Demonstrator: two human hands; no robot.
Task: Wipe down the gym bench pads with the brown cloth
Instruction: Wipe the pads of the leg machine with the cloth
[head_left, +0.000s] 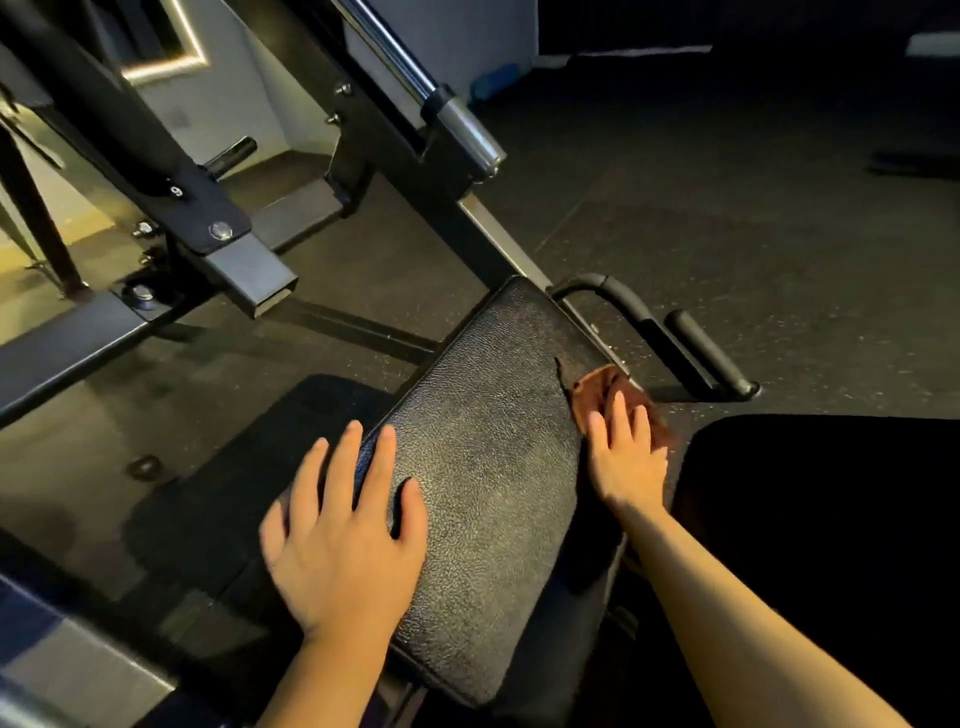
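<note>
Wiping action: the right hand (626, 457) presses the brown cloth (602, 387) against the right edge of the bench pad (493, 467), at about 3 o'clock from the pad's centre.
Right hand grip: fingers straight and close together, laid flat on the cloth; nothing is pinched or enclosed.
Brown cloth: bunched under and beyond the right fingertips, draped over the pad's right edge, part of it hidden by the hand.
Left hand: the left hand (343, 535) lies flat on the pad's left edge, at about 8 o'clock from the centre, fingers spread and straight, thumb on the top surface.
Bench pad: black, grained, rectangular, running from 6 o'clock toward 12 o'clock, tilted slightly rightward.
Handles: two black padded handles (691, 338) at 2 o'clock from the pad, just beyond the cloth.
Frame: black steel frame (218, 239) at 10 o'clock, with a chrome barbell sleeve (467, 135) at 12 o'clock.
Floor: dark speckled rubber floor (727, 208) around the machine.
</note>
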